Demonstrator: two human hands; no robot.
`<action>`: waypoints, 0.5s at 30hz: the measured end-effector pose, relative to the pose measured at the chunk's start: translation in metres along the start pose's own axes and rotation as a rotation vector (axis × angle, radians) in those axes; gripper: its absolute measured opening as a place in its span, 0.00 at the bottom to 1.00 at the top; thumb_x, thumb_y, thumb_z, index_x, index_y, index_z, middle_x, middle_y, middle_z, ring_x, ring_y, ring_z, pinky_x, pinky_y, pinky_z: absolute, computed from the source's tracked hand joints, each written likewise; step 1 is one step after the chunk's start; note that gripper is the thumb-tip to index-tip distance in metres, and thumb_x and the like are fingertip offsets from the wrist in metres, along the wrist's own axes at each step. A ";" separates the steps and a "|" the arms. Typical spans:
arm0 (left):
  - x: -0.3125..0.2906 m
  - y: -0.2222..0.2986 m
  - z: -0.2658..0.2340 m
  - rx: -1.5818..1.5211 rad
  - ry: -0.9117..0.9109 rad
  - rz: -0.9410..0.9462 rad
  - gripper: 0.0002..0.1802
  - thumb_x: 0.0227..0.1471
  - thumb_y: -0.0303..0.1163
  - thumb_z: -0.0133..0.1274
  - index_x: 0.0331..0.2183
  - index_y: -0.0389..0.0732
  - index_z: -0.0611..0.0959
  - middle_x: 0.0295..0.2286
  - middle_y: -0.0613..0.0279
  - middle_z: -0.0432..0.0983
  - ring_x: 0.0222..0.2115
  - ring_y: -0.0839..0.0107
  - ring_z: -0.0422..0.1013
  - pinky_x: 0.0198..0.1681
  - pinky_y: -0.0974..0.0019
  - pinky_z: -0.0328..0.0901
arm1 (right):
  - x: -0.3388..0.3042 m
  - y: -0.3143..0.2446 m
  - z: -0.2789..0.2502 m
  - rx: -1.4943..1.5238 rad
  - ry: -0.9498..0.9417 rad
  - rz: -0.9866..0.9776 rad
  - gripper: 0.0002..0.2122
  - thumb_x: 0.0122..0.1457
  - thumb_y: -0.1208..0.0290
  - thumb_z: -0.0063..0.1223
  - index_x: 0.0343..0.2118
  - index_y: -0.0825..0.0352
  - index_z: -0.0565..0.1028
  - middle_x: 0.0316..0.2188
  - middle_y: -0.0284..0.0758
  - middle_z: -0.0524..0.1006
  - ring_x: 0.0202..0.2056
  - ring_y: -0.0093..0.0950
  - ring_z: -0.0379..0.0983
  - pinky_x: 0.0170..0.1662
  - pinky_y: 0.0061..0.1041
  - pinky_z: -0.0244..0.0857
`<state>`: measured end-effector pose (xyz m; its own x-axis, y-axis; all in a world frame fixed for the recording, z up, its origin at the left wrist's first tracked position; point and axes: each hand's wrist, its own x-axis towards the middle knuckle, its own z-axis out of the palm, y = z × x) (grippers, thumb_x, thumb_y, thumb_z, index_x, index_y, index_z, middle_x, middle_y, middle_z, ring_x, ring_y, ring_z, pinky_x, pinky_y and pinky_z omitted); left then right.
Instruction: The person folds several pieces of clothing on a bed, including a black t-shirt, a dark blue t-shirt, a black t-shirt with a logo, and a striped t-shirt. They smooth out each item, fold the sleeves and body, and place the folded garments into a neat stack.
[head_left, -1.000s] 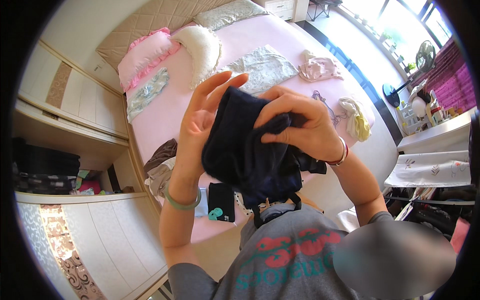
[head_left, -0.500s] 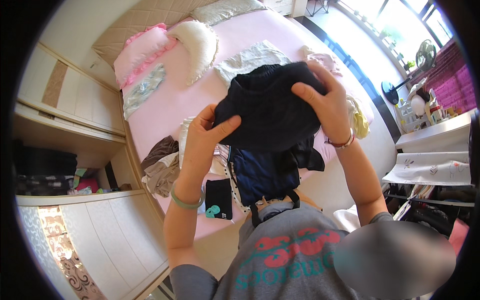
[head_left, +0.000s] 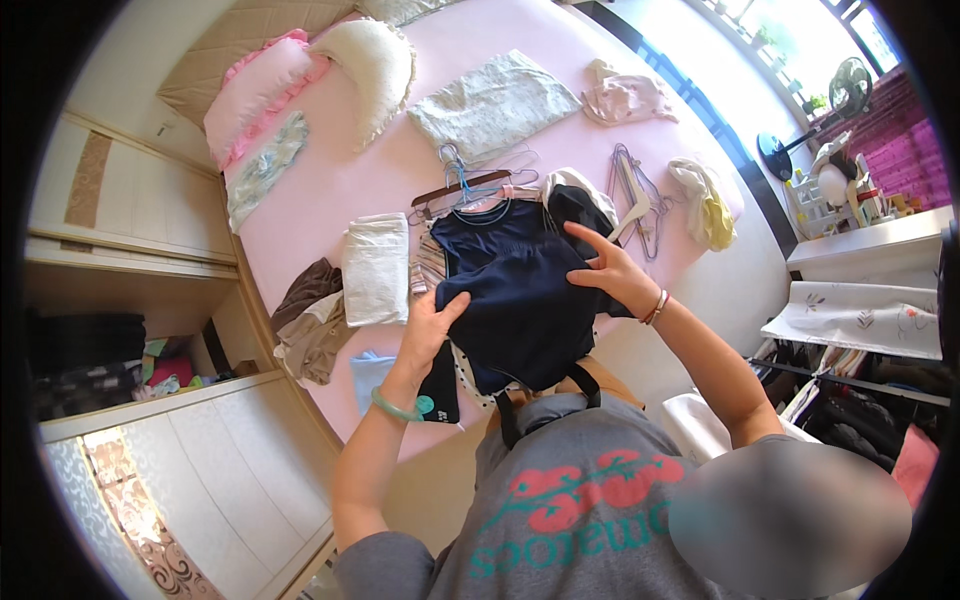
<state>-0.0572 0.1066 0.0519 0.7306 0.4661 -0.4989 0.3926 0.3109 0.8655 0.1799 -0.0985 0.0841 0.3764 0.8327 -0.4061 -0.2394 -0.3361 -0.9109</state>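
**Two-handed hold on the dark garment, spread at the near edge of the bed**

Your dark garment (head_left: 520, 320) lies directly in front of your body; treat it as the reference for all positions. Your left hand (head_left: 428, 325) grips its left edge, thumb on top and fingers curled beneath, mostly hidden. This clamp appears to anchor that side.

Your right hand (head_left: 618, 275) sits at its upper right. The index finger is extended and the thumb is spread away from it, near the fabric. You cannot tell from this view whether the remaining fingers hold any cloth. Hands set on opposite sides probably help the panel lie flat.

A navy sleeveless top (head_left: 495, 222) shows just beyond the garment, which seems to overlap it. A brown hanger (head_left: 460, 190) is past the top's neckline. Left of the garment, a white folded cloth (head_left: 376, 270) forms a neat rectangle, likely for compactness; a brown-and-beige heap (head_left: 310, 345) lies farther left, loosely bunched. Right of and beyond the garment, purple hangers (head_left: 640, 195) lie together, apparently grouped by kind. The pink-sheeted bed (head_left: 320, 200) extends beyond the garment, giving a broad support surface.
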 end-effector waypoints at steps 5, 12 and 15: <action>-0.003 -0.012 0.008 0.020 0.214 0.238 0.32 0.58 0.35 0.55 0.60 0.35 0.65 0.53 0.59 0.69 0.51 0.71 0.66 0.58 0.68 0.58 | 0.006 0.026 -0.005 0.259 0.006 0.100 0.26 0.57 0.70 0.61 0.59 0.65 0.69 0.38 0.28 0.76 0.38 0.14 0.71 0.42 0.14 0.66; -0.008 -0.030 -0.015 -0.090 0.069 0.064 0.18 0.61 0.32 0.52 0.51 0.39 0.78 0.45 0.65 0.76 0.46 0.79 0.69 0.53 0.74 0.60 | 0.008 0.019 0.006 -0.611 -0.208 -0.197 0.34 0.43 0.75 0.66 0.58 0.65 0.68 0.45 0.44 0.75 0.47 0.38 0.73 0.53 0.30 0.65; 0.009 -0.039 -0.027 -0.034 0.066 0.038 0.15 0.60 0.33 0.53 0.47 0.39 0.81 0.40 0.67 0.78 0.41 0.81 0.69 0.49 0.76 0.62 | 0.031 0.039 0.006 -0.766 -0.176 -0.153 0.22 0.45 0.76 0.63 0.47 0.64 0.76 0.42 0.42 0.74 0.45 0.42 0.71 0.51 0.34 0.65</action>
<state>-0.0807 0.1210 0.0128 0.7056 0.5319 -0.4682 0.3448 0.3196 0.8826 0.1768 -0.0831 0.0359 0.1938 0.9296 -0.3135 0.5083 -0.3684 -0.7784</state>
